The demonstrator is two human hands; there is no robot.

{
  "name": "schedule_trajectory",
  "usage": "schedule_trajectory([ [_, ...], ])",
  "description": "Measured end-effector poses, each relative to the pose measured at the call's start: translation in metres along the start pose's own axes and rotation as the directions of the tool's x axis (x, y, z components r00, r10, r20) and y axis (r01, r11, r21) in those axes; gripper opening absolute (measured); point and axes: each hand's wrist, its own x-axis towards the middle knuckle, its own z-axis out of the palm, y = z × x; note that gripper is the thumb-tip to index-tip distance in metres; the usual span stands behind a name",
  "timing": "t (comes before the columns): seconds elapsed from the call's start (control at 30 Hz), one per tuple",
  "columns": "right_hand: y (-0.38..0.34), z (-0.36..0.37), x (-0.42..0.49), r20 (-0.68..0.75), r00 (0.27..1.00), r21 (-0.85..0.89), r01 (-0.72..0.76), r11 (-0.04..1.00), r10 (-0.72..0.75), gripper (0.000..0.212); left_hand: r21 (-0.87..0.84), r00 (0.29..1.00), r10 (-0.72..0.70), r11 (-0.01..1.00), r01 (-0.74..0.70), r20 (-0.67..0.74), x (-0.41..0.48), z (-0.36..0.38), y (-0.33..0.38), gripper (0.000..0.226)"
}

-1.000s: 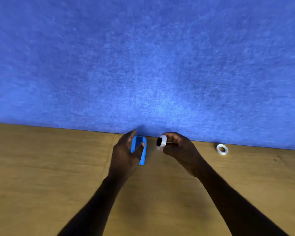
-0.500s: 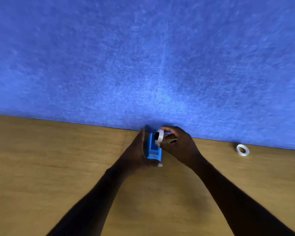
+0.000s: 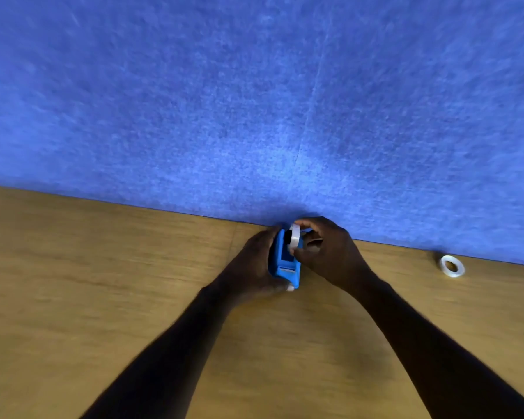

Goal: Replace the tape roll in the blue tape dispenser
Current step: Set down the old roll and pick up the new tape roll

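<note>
The blue tape dispenser rests on the wooden table, close to the blue wall. My left hand grips its left side. My right hand pinches a white tape roll on a black core, held upright at the top opening of the dispenser. The roll's lower part sits inside the dispenser's slot; how deep it sits is hidden. A second white tape roll lies flat on the table far to the right.
A blue felt wall rises straight behind the table and stands right behind the dispenser. Bare wooden surface stretches to the left and toward me.
My right hand brought the roll from beside the dispenser to its top opening and lowered it in. My left hand shifted from covering the dispenser to gripping its side.
</note>
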Motion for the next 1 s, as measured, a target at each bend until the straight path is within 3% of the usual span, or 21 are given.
schedule_trajectory([
  [0.27, 0.0035, -0.0021, 0.0041, 0.049, 0.996, -0.094, 0.083, 0.992, -0.079, 0.049, 0.005, 1.0, -0.004, 1.0, 0.004, -0.028, 0.0001, 0.0023, -0.0014, 0.107],
  [0.5, 0.0061, -0.0039, 0.006, 0.045, 0.998, -0.095, 0.054, 0.994, -0.05, 0.049, -0.014, 0.998, -0.052, 0.999, 0.052, -0.029, 0.0017, 0.0055, -0.0045, 0.113],
  [1.0, 0.0087, -0.0003, 0.0027, 0.02, 0.999, 0.044, -0.035, 0.998, 0.035, 0.054, -0.011, 0.999, -0.028, 1.0, 0.028, -0.044, 0.0, 0.0048, -0.0057, 0.112],
])
